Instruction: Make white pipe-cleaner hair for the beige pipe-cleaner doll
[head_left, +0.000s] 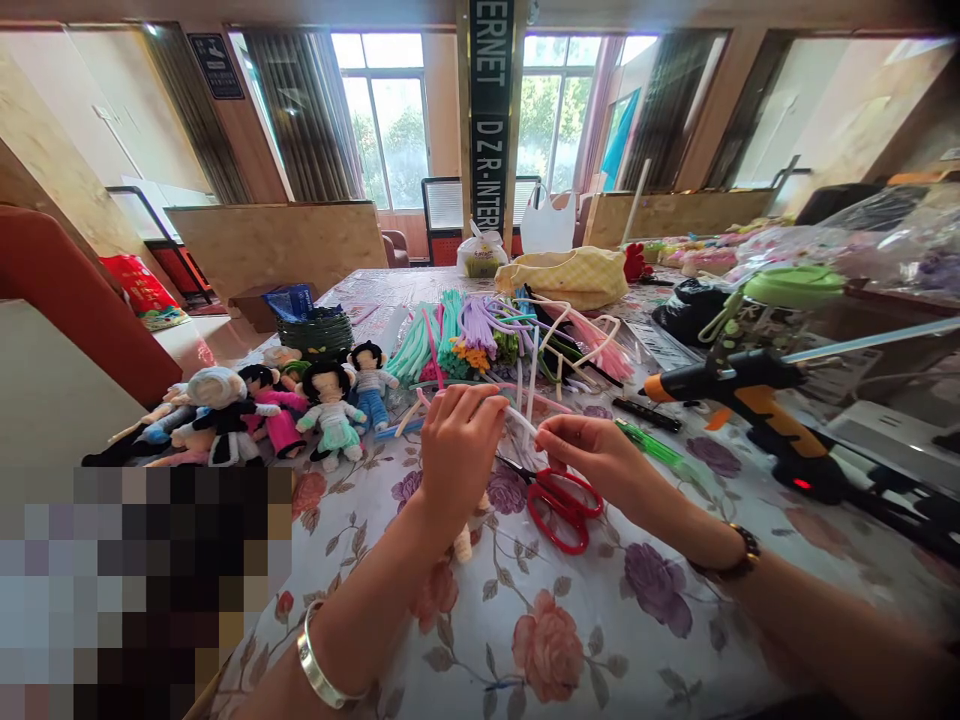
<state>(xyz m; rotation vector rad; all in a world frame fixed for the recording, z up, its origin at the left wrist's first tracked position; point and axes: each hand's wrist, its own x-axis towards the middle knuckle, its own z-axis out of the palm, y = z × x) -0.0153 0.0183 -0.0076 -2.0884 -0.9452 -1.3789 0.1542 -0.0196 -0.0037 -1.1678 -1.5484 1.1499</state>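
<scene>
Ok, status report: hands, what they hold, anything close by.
Left hand and right hand both pinching a white pipe cleaner. Red scissors lie on the tablecloth beneath. Glue gun off right.

Both forearms are bare, no sleeves showing. The left hand [457,440] has a plain silver bangle at its wrist; the right hand [596,455] has a dark, gold-edged wristband.
</scene>
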